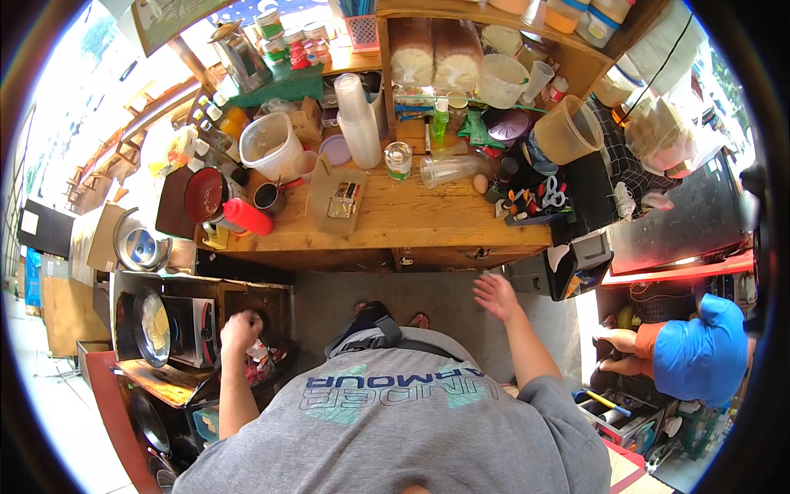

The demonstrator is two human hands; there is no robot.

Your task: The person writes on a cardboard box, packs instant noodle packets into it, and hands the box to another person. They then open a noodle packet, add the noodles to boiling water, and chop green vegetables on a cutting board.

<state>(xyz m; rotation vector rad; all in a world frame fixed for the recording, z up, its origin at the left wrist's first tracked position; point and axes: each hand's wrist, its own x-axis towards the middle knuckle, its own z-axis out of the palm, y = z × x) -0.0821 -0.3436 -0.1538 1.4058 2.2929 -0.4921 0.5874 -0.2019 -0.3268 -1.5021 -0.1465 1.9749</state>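
Note:
My left hand (241, 331) is raised beside the portable gas stove (192, 330), its fingers curled; whether it holds anything cannot be made out. Left of the stove's front panel is a frying pan (152, 327) with something yellowish in it. Just under my left hand is a dark bag or bin (271, 364) with red and white wrappers. My right hand (495, 296) hangs in the air below the wooden counter's front edge, fingers spread, with nothing in it. On the counter (426, 213) stand a clear plastic tray (335, 197), a red squeeze bottle (248, 216), stacked plastic cups (358, 126) and a tin can (398, 160).
An egg (481, 183) lies near scissors (553, 191) in a dark organizer at the counter's right. A black bin (558, 268) stands below that corner. Another person (697, 352) in blue bends at the far right. More pans (150, 420) sit under the stove shelf.

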